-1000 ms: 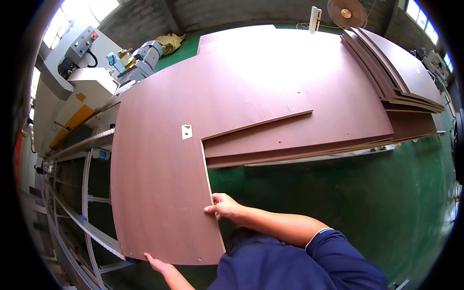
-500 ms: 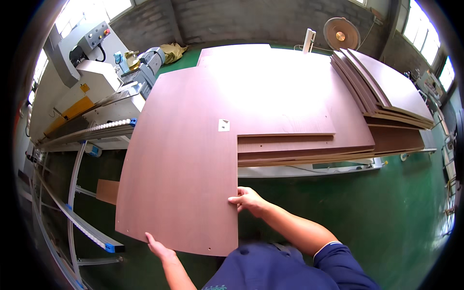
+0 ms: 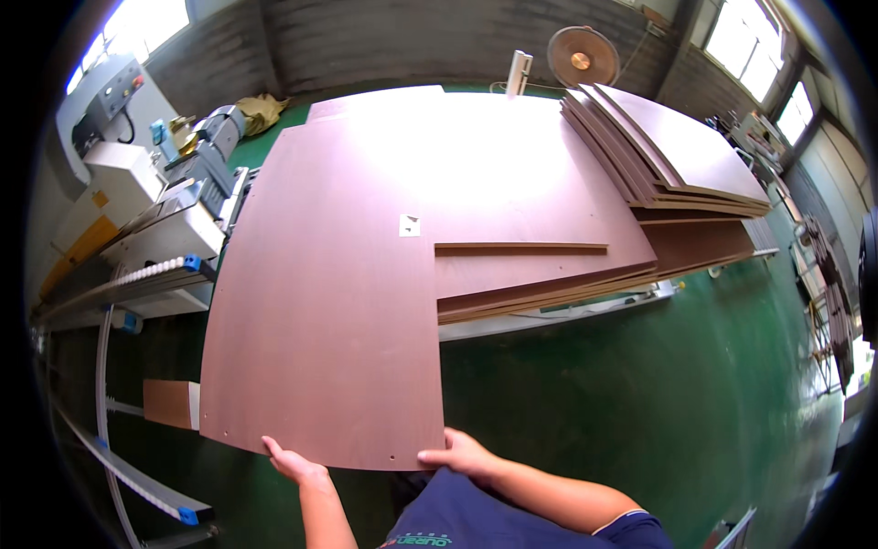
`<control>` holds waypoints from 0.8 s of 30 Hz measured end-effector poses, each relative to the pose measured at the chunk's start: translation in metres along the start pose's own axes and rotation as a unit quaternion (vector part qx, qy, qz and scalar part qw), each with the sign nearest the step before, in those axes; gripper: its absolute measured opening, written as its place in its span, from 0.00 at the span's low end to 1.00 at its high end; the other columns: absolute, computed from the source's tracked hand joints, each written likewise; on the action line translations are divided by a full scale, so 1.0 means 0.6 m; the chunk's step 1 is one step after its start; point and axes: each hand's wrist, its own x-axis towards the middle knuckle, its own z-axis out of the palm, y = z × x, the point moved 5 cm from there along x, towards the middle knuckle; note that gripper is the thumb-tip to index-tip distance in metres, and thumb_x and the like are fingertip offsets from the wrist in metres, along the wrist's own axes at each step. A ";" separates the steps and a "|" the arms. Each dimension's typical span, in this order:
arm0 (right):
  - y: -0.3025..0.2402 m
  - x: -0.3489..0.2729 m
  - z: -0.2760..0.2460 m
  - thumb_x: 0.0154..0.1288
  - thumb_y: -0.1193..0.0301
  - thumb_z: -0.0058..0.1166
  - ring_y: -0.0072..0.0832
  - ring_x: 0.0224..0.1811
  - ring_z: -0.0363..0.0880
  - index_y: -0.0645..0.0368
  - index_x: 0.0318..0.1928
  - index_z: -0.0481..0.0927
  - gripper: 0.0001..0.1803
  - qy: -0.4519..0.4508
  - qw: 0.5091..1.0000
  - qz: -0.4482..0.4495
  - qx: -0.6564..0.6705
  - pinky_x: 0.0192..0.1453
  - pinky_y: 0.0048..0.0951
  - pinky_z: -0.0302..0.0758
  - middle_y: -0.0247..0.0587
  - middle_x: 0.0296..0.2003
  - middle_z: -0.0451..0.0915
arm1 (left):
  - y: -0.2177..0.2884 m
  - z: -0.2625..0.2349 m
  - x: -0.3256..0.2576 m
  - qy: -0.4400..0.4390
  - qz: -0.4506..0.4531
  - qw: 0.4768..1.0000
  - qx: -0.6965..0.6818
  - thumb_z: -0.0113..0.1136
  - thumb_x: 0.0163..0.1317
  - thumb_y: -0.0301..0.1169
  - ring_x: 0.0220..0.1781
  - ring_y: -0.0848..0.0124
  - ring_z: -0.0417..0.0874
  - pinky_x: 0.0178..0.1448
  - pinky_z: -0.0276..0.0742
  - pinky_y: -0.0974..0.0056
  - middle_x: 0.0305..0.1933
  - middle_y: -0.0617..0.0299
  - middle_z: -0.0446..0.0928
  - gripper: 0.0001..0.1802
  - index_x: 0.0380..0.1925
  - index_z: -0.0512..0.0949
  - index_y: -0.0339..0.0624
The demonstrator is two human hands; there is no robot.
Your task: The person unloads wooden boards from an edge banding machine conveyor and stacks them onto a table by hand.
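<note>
A large reddish-brown wood-grain board [image 3: 320, 339] reaches from the stack toward my body, its near end past the stack's edge. My left hand [image 3: 294, 461] grips that near edge left of its middle, fingers hidden below. At the near right corner my right hand [image 3: 457, 454] has its thumb on top and its fingers mostly hidden at the side and underneath. A small white label [image 3: 409, 226] sits on the board's face, and small holes show near its near edge. Under the board's far part lie more brown boards [image 3: 549, 265], one upon another.
Another stack of boards [image 3: 704, 156] stands at the far right. Along the left is a grey machine [image 3: 128, 183] with a roller rail [image 3: 119, 284] and a metal frame [image 3: 103, 384]. A round fan [image 3: 583, 58] stands by the back wall, above the green floor [image 3: 585, 384].
My right hand has slid along the board's right edge to the near corner. The view has turned right, so the machine and stacks sit further left. My left hand still holds the near edge.
</note>
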 end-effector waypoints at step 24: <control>-0.099 -0.013 -0.095 0.64 0.71 0.57 0.30 0.36 0.80 0.62 0.44 0.73 0.12 0.274 0.923 -0.269 0.007 0.44 0.30 0.79 0.43 0.39 0.79 | -0.042 0.114 -0.015 -0.254 0.000 0.908 0.333 0.53 0.67 0.49 0.40 0.65 0.79 0.38 0.80 0.61 0.56 0.47 0.64 0.33 0.56 0.53 0.36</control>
